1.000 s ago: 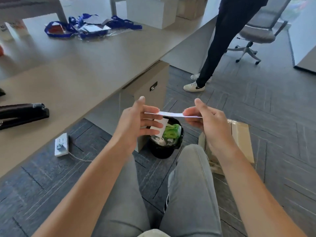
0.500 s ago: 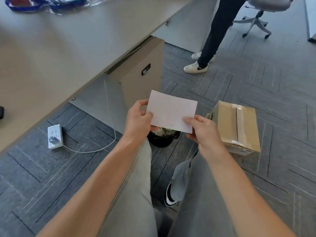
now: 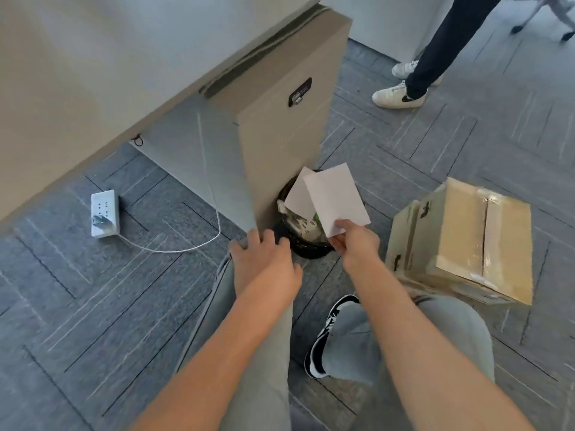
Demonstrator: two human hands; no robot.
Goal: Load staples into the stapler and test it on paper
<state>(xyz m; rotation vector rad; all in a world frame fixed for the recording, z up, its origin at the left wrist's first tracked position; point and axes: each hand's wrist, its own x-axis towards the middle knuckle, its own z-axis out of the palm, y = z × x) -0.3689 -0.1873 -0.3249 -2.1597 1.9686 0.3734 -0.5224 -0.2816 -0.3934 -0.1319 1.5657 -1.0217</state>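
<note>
While the left hand [image 3: 264, 262] hangs loose, the right hand's [image 3: 354, 241] grip pinches paper [image 3: 336, 197] — long axis upright.

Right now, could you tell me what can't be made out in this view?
- Stapler: out of the head view.
- Bin: mostly hidden by the paper in the right hand and the cabinet.
- Left hand: fingertips blurred.
- Standing person: cut off by the top edge.

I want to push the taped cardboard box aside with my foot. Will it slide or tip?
The cardboard box will probably slide: it looks low, broad and sealed. It already sits tilted, so one edge may catch on the carpet. Its weight cannot be judged.
</note>
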